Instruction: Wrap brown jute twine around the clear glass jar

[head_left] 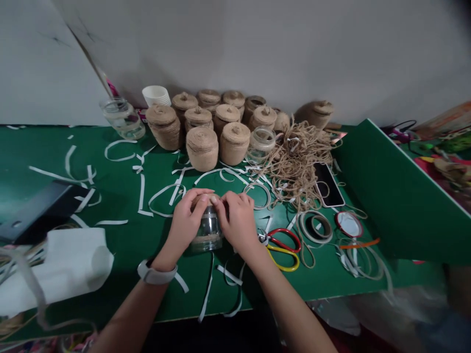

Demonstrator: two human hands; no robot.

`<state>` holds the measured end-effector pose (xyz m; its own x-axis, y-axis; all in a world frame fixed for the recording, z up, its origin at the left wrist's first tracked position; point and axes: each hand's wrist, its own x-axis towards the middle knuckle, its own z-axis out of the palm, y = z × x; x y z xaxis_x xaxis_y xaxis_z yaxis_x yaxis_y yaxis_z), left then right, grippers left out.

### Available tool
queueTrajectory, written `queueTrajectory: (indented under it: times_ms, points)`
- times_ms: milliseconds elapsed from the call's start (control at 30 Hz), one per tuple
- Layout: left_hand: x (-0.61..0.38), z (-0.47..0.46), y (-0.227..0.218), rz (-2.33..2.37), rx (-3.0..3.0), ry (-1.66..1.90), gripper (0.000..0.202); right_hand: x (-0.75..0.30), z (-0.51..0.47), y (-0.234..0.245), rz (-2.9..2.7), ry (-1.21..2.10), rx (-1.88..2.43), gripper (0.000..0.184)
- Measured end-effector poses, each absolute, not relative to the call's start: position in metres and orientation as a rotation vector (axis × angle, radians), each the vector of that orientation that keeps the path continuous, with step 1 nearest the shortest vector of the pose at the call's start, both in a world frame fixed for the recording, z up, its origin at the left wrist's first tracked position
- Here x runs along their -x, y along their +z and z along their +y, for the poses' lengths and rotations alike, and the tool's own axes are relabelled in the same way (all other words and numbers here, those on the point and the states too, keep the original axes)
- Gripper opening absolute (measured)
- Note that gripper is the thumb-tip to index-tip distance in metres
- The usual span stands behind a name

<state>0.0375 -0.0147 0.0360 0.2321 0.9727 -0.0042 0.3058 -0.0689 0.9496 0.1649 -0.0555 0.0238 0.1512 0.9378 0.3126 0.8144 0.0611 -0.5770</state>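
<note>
A small glass jar [208,231] stands upright on the green table [121,245], with jute twine wound round its base and its lid. My left hand [186,220] wraps the jar's left side, fingers curled over the top. My right hand [237,223] grips the right side, fingertips pressed on the lid. A white watch [154,274] sits on my left wrist.
Several twine-covered jars [217,130] stand at the back with bare glass jars [123,117] and white cups [156,95]. Loose twine [294,164], a phone [327,184], scissors [281,242], tape rolls [316,226] and white paper strips [142,193] lie around. A green board [397,196] leans right.
</note>
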Motion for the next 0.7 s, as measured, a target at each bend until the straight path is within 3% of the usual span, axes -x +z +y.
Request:
queueTrajectory:
  times_ms: [367, 700]
  points:
    - [-0.027, -0.017, 0.026, 1.153, -1.231, 0.977, 0.028, -0.182, -0.057, 0.016, -1.759, 0.204, 1.754, 0.032]
    - [-0.038, -0.016, 0.048, 1.387, -1.802, 0.808, 0.027, -0.172, -0.057, 0.011, -1.801, 0.178, 1.761, 0.029]
